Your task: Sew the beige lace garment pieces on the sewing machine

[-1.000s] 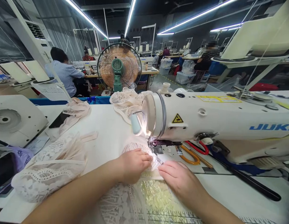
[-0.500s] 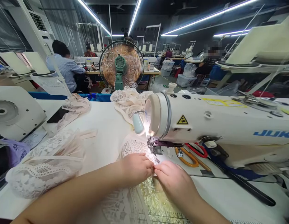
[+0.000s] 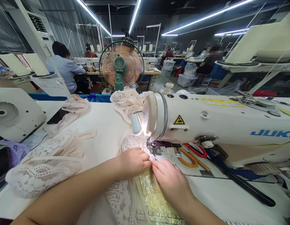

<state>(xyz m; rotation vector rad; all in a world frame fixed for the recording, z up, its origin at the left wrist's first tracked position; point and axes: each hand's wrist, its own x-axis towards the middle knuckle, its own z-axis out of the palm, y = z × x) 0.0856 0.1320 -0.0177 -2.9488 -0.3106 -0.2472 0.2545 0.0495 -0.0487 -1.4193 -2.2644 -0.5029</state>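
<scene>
Apparently holding lace [image 3: 133,142] for sewing at the machine [image 3: 182,118]; calls for keeping the edge flat and straight.
Lies partly beneath the left hand [image 3: 134,164], with fingers curled, thumb hidden and grip impossible to tell; reaches the right hand [image 3: 171,179], with fingers drawn together, apparently pinching the edge, just short of the presser foot [image 3: 150,148].
</scene>
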